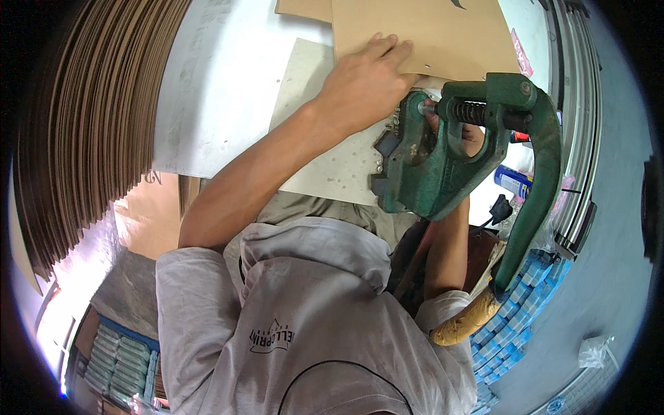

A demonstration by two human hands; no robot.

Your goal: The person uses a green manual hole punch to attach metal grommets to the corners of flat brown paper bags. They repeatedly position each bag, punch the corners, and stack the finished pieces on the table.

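Note:
My left hand point(373, 79) lies on a brown card sheet point(463, 38), its fingers stretched out near the sheet's lower left edge. A small hole or eyelet point(427, 66) shows close to the sheet's lower edge. Just below the sheet stands a green hand press point(443, 166) with a coiled spring and a long curved lever ending in a yellow-wrapped grip point(465, 319). My right hand point(473, 140) is behind the press, mostly covered by its frame. A fingertip shows by the press's metal die point(426, 108); whether these fingers hold anything is hidden.
A tall stack of brown card sheets point(97, 111) stands at the left on the white table point(207, 83). A grey-white board point(325, 166) lies under the press. Right of it are a blue can point(512, 181) and a black plug point(499, 207). Blue-wrapped packs point(512, 311) are piled below right.

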